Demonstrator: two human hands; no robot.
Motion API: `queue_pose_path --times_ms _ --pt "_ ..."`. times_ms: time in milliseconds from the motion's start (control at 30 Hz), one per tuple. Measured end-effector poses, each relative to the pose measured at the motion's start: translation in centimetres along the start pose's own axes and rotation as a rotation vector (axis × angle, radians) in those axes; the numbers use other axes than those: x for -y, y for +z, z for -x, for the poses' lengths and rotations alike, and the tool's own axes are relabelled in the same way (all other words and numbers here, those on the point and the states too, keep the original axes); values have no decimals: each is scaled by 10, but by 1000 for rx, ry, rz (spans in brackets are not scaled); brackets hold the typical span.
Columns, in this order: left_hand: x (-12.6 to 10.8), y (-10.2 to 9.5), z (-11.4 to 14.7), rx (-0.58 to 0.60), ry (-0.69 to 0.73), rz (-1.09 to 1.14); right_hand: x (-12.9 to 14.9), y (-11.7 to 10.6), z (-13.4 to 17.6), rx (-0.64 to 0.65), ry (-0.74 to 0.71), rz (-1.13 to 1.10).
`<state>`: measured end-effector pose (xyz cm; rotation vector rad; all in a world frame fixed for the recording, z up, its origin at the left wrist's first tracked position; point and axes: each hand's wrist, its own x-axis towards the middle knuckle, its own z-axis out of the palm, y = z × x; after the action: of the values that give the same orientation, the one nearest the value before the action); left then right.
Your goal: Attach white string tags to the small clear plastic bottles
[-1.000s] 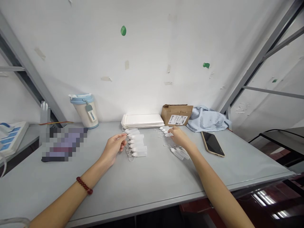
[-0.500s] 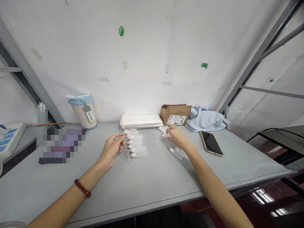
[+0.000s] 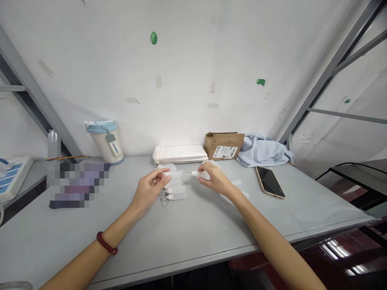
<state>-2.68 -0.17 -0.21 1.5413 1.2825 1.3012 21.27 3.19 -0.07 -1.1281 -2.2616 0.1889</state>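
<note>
Several small translucent plastic bottles with white tips and thin cord loops lie in a stacked row mid-table. My left hand is over the left side of this row, its thumb and index finger slightly apart near the bottle tips, with nothing visible between them. To the right, my right hand pinches one small bottle on its side, tip and cord pointing left toward my left hand. A few more bottles lie partly hidden under my right wrist, and others behind that hand.
Against the wall stand a stack of white flat packs, a cardboard box and a crumpled light-blue cloth. A phone lies at right. A tumbler and a blurred-out purple item are at left.
My right hand has come left and nearer from the back bottles, now with one bottle in its fingers. My left hand has shifted slightly right, over the row.
</note>
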Motion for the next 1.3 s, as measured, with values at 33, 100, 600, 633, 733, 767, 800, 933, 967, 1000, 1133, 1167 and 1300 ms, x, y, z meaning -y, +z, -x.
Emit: queue_pose_path --times_ms 33,100,600,633,733,767,800,933,967,1000,1133,1167,1300 --pt "0 1 0 3 9 -15 2 1 0 2 -13 -6" --pt "2 2 0 8 25 -37 7 4 0 7 -49 -20" --pt "5 4 2 162 99 -105 23 11 3 39 -161 -78" --pt "5 4 2 171 95 -112 24 11 3 41 -164 -83" --pt "4 5 2 181 98 -138 28 12 3 47 -165 -99" --pt "4 5 3 186 103 -143 29 12 3 50 -163 -102" --pt "4 6 3 190 108 -144 30 12 3 53 -161 -105" --pt "4 6 3 188 119 -137 32 13 3 61 -155 -106" --pt "4 6 3 182 119 -131 31 13 3 62 -153 -104" --pt "3 6 3 176 117 -125 31 13 3 61 -151 -102" --pt "1 5 3 172 96 -105 30 13 3 54 -143 -95" --pt "0 5 3 175 94 -105 30 13 3 53 -141 -94" --pt "0 6 3 185 96 -106 30 13 3 59 -140 -91"
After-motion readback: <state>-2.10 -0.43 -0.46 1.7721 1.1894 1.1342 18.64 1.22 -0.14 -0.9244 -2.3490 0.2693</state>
